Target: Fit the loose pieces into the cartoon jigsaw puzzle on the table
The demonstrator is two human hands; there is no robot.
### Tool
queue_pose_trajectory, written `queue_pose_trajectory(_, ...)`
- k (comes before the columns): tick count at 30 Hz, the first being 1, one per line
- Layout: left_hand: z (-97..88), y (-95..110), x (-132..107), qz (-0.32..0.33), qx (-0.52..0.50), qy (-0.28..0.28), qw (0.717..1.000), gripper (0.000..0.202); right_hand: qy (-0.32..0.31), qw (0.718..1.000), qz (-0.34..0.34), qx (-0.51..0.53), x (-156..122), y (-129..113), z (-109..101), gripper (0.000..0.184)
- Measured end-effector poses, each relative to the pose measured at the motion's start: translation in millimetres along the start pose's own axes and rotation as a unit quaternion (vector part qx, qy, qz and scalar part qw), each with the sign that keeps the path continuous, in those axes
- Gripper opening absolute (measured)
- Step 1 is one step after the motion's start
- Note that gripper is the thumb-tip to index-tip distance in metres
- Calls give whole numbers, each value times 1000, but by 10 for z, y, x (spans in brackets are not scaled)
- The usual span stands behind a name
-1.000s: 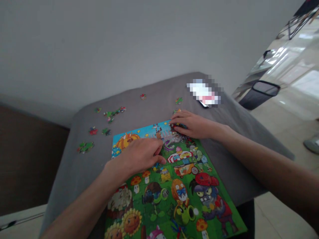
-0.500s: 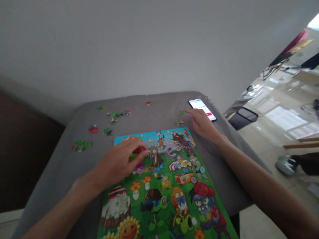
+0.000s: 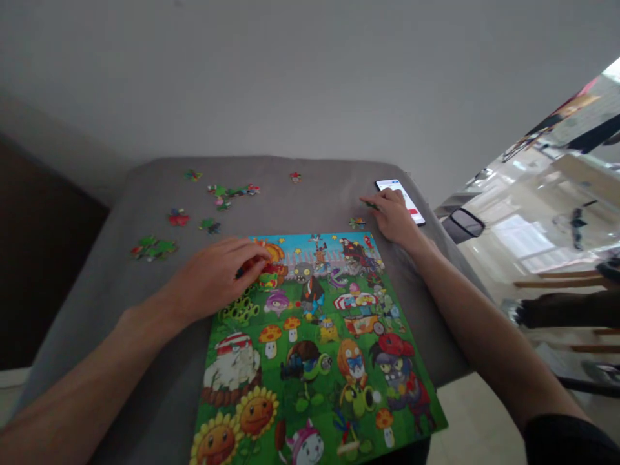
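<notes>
A colourful cartoon jigsaw puzzle (image 3: 320, 342) lies on a grey cloth-covered table (image 3: 97, 284). My left hand (image 3: 216, 274) rests on the puzzle's upper left corner, fingers curled and pressing down on the pieces there. My right hand (image 3: 394, 216) reaches past the puzzle's upper right corner, its fingertips pinching a small green puzzle piece (image 3: 372, 206) on the cloth. Another loose piece (image 3: 357, 223) lies just left of that hand. A phone (image 3: 401, 200) with a lit screen lies behind the right hand.
Several loose puzzle pieces (image 3: 232, 191) are scattered over the table's far left, with more pieces (image 3: 150, 247) near the left edge. A grey wall stands behind. On the right, a shiny floor holds a dark bin (image 3: 462, 224) and furniture legs.
My left hand slid left across the puzzle top to its upper left corner. My right hand left the puzzle's top right corner and reached out to a loose piece by the phone.
</notes>
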State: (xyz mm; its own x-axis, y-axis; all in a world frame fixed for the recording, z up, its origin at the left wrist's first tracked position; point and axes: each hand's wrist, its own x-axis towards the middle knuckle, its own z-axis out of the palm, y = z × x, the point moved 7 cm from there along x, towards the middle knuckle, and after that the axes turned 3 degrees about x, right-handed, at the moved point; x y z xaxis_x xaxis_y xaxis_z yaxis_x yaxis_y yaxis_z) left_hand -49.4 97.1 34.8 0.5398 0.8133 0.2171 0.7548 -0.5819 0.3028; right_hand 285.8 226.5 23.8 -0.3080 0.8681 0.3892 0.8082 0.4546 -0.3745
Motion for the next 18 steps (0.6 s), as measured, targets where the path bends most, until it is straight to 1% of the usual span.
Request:
queue_pose_trajectory(2,1,94,-10,26,-1,0,1000,34,14,1000,-2,28,-70,-45,-149,18)
queue_pose_trajectory(4,19,212,-33,56,-2,-3,998,33,36,998,1,58,-229,-179,-318,12)
queue_pose_trajectory(6,66,345,-63,88,-5,-11,996,32,58,993,9,105,-499,-440,-478,6)
queue_pose_trajectory(7,97,412,-79,103,-8,-16,995,31,70,978,24,193,-673,-595,-546,8)
queue_pose_trajectory(8,132,476,-94,115,-12,-23,993,30,52,961,31,270,-858,-793,-563,11)
queue_pose_trajectory(9,169,534,-108,126,-17,-32,991,29,2,948,39,316,-1048,-1020,-530,13)
queue_pose_trajectory(10,204,588,-121,136,-21,-39,990,27,-60,940,49,332,-1243,-1249,-470,17)
queue_pose_trajectory(11,234,633,-131,143,-24,-43,988,25,-117,934,42,335,-1428,-1482,-415,21)
queue_pose_trajectory(12,258,668,-139,149,-25,-46,987,24,-166,929,27,330,-1593,-1692,-361,20)
queue_pose_trajectory(13,278,695,-145,153,-25,-49,987,24,-198,923,8,329,-1725,-1861,-321,16)
queue_pose_trajectory(14,291,710,-149,156,-24,-50,986,24,-225,917,-1,329,-1826,-1977,-275,15)
queue_pose_trajectory(15,299,715,-150,156,-23,-50,986,24,-237,916,-5,325,-1887,-2041,-238,12)
queue_pose_trajectory(16,303,712,-149,155,-21,-50,986,24,-240,918,-4,316,-1916,-2062,-206,10)
queue_pose_trajectory(18,300,690,-144,150,-18,-51,987,24,-232,929,2,289,-1904,-2028,-157,5)
